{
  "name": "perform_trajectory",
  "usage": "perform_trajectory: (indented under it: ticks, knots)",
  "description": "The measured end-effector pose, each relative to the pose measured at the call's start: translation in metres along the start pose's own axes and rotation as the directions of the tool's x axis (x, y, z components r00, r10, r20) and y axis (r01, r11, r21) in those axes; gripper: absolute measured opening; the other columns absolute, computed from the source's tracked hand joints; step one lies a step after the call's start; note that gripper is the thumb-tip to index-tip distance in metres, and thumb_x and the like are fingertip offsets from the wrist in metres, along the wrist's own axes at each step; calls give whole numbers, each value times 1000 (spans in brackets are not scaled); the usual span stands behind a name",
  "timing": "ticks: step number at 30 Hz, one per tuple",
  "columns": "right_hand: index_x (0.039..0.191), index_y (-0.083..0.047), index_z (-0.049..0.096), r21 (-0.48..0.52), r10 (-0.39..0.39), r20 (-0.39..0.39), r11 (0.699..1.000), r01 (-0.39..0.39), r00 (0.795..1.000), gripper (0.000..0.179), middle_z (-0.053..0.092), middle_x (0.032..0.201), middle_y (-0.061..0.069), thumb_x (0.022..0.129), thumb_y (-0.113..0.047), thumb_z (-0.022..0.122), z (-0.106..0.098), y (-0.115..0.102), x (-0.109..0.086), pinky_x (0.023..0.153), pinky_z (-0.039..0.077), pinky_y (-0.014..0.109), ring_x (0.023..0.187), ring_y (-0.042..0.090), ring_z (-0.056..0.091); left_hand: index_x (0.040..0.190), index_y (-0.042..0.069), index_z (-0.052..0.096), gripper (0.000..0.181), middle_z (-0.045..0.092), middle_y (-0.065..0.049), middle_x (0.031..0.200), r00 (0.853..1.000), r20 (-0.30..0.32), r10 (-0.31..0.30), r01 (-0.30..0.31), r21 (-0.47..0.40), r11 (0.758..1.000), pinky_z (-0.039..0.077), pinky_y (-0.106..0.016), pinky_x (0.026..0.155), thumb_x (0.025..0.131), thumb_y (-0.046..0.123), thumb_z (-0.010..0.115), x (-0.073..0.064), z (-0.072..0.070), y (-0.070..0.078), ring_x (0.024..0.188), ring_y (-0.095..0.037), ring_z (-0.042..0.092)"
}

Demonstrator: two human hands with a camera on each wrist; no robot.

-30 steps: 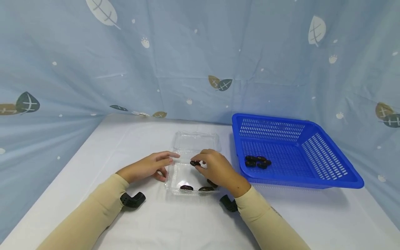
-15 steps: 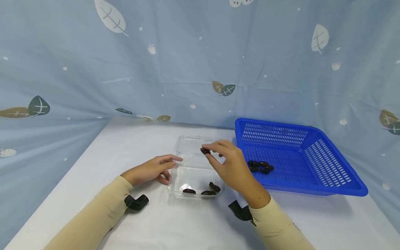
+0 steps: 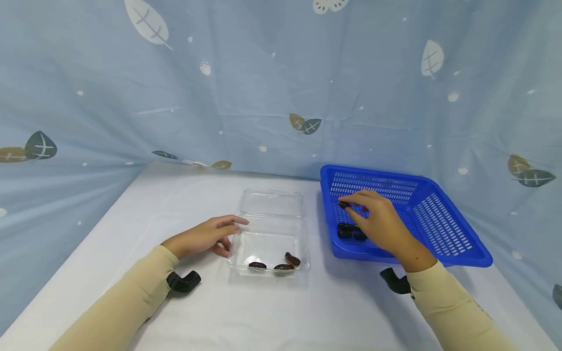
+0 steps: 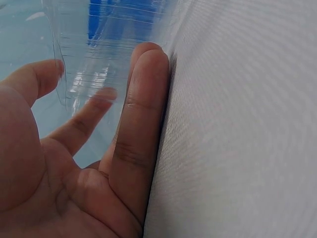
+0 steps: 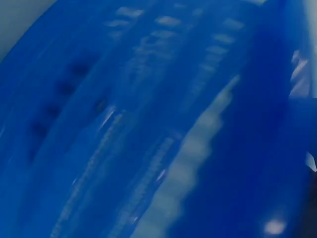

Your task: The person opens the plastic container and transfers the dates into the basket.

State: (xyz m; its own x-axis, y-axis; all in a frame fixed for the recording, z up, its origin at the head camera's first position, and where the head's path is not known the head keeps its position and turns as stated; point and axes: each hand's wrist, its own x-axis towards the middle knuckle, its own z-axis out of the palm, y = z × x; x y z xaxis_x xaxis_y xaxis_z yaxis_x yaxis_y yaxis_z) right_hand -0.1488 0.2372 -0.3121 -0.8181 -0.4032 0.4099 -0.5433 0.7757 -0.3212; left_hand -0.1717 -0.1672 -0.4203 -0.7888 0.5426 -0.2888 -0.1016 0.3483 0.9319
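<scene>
My right hand pinches a dark brown date between thumb and fingertips, above the left part of a blue plastic basket. Below it in the basket lie several more dates, partly hidden by the hand. An open clear plastic clamshell box stands left of the basket, its lid folded back. Three dates lie along its front side. My left hand rests at the box's left edge, fingers extended, thumb and fingertips touching the plastic; in the left wrist view some fingers lie along the table.
A white cloth covers the table. Behind it hangs a light blue curtain with leaf prints. The right wrist view is blurred and filled mostly by the slotted blue basket wall. Black curved mounts sit at both wrists.
Holding the date, my right hand has moved right, from above the clear box to above the blue basket. My left hand has stayed at the box's edge. The head view has shifted slightly.
</scene>
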Motion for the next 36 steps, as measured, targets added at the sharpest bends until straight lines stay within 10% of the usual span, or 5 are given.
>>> perform_trajectory:
  ticks: [15, 36]
  knots:
    - [112, 0, 74, -145, 254, 257, 964, -223, 932, 20, 73, 108, 17, 94, -1, 64, 2, 71, -13, 80, 58, 50, 100, 35, 67, 147, 22, 47, 47, 46, -20, 133, 1000, 3, -1, 1, -2, 1000, 61, -33, 75, 105, 43, 49, -2, 2, -1, 84, -20, 62]
    - [108, 4, 73, -222, 363, 398, 929, -296, 842, 20, 73, 105, 23, 91, 2, 62, 14, 84, -10, 87, 56, 55, 102, 41, 68, 147, 24, 47, 44, 45, -20, 139, 1000, 4, -4, 4, 1, 1000, 61, -33, 75, 106, 39, 49, 1, -1, 0, 85, -21, 63]
